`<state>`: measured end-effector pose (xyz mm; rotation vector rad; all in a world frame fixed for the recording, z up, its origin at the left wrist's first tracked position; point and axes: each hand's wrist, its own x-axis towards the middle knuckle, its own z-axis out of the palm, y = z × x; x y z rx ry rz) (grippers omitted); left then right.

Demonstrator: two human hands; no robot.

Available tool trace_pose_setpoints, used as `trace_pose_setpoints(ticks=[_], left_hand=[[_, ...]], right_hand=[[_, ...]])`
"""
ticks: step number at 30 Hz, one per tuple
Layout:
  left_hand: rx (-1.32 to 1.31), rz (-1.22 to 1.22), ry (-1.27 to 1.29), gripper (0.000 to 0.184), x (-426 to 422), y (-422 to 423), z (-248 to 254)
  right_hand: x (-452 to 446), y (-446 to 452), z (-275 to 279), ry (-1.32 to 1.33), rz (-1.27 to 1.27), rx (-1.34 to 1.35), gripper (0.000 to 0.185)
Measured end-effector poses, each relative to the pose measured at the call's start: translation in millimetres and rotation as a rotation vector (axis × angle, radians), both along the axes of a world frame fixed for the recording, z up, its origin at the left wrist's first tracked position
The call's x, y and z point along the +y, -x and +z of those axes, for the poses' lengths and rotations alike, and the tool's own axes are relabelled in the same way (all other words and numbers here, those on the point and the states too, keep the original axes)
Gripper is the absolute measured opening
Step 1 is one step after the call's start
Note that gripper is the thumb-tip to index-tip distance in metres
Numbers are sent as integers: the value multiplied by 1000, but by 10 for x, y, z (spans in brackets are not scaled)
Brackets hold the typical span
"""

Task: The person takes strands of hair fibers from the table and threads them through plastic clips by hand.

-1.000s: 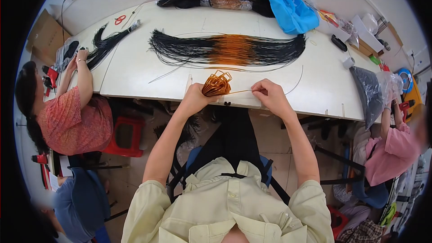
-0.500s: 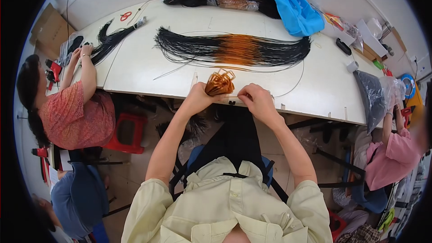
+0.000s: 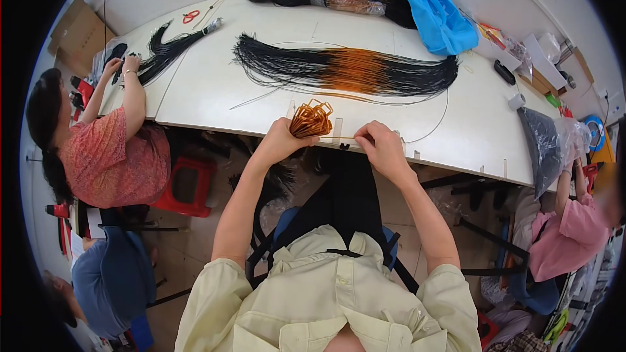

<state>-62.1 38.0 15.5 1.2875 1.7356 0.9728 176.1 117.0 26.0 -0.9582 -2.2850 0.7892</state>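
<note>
I find left fingers [image 3: 305,141] clenched round the orange bundle [image 3: 312,119], apparently steadying it; right fingers [image 3: 366,133] pinch a strand [image 3: 339,137] straight.

Pale green short-sleeved shirt [image 3: 326,296], black trousers [image 3: 352,199].

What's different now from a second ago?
The right hand first came in leftward toward the folded orange wire bunch; then the left hand shifted left with the bunch, widening the gap again. A thin strand shows between them. No new grasp or clear release is visible. The loose wire pile and the blue bag stayed put.
</note>
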Motion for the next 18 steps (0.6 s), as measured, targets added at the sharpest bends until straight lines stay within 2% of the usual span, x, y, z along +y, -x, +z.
trace_pose_setpoints(ticks=[8,14,18], left_hand=[[-35,5,-40,28,-17,15,-74],[-8,10,-4,27,-37,-35,66],[89,-25,-80,26,-6,-219,208]], right_hand=[[-7,-9,-14,12,8,25,5],[-60,-5,-9,-25,3,25,4],[-104,27,-2,6,26,29,3]])
